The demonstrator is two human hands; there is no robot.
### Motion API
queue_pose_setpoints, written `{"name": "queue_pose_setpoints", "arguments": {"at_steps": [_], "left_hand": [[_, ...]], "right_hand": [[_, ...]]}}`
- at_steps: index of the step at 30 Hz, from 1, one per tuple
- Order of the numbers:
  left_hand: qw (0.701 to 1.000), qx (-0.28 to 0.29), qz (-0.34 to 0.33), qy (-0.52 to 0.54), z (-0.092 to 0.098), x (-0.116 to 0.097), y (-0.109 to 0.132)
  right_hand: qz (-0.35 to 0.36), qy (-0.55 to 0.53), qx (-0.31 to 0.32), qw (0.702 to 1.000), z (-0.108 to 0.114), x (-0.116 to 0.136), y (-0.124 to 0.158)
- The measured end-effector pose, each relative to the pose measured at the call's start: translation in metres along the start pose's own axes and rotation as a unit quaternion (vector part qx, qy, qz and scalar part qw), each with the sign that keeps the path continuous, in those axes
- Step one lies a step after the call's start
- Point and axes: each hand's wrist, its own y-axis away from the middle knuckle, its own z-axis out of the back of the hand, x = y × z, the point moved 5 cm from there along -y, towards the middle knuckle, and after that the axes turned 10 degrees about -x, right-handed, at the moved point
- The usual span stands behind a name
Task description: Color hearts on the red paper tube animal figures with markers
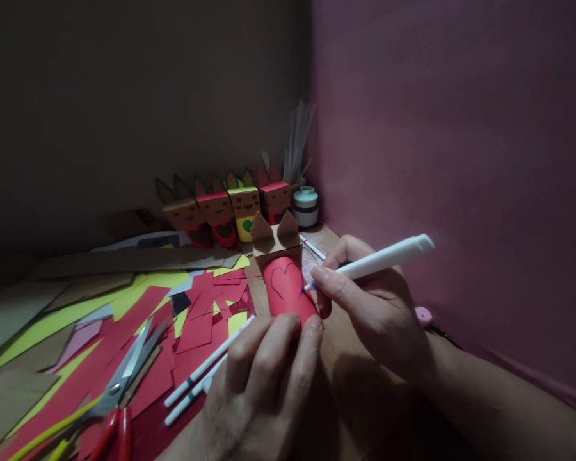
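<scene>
My left hand (264, 371) is closed round the lower end of a red paper tube (288, 285), the body of a cardboard figure. On top of the tube sits a brown cardboard head (277, 238) with two pointed ears. A heart outline in dark ink, still broken at its lower right, shows on the red paper. My right hand (369, 294) grips a white marker (384, 256) with a blue end by the tube; its tip touches or nearly touches the heart's right side. The left palm hides the tube's bottom end.
Several finished-looking cardboard figures (216, 214) stand at the back beside a small pale jar (306, 206). Red and yellow paper scraps (196, 330), scissors (120, 384) and white markers (206, 365) lie to the left. A pink wall (461, 160) rises at right.
</scene>
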Motion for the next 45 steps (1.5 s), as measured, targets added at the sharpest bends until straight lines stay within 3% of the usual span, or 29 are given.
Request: {"name": "queue_pose_setpoints", "arguments": {"at_steps": [7, 17, 24, 37, 45], "left_hand": [[1.000, 0.004, 0.002, -0.006, 0.001, -0.002, -0.001], [1.000, 0.005, 0.009, 0.000, 0.000, -0.002, 0.000], [1.000, -0.002, 0.003, -0.001, -0.002, -0.003, 0.000], [1.000, -0.022, -0.002, -0.003, -0.002, -0.003, 0.000], [1.000, -0.009, -0.011, 0.000, -0.003, -0.002, -0.002]], "right_hand": [[-0.003, 0.042, 0.010, 0.999, 0.002, -0.001, 0.005], [-0.004, 0.002, 0.015, 1.000, 0.000, -0.002, 0.011], [0.006, -0.022, 0.062, 0.998, -0.008, 0.004, 0.009], [0.049, 0.036, 0.062, 0.996, -0.011, 0.009, 0.007], [0.023, 0.013, 0.043, 0.999, -0.009, 0.006, 0.008]]}}
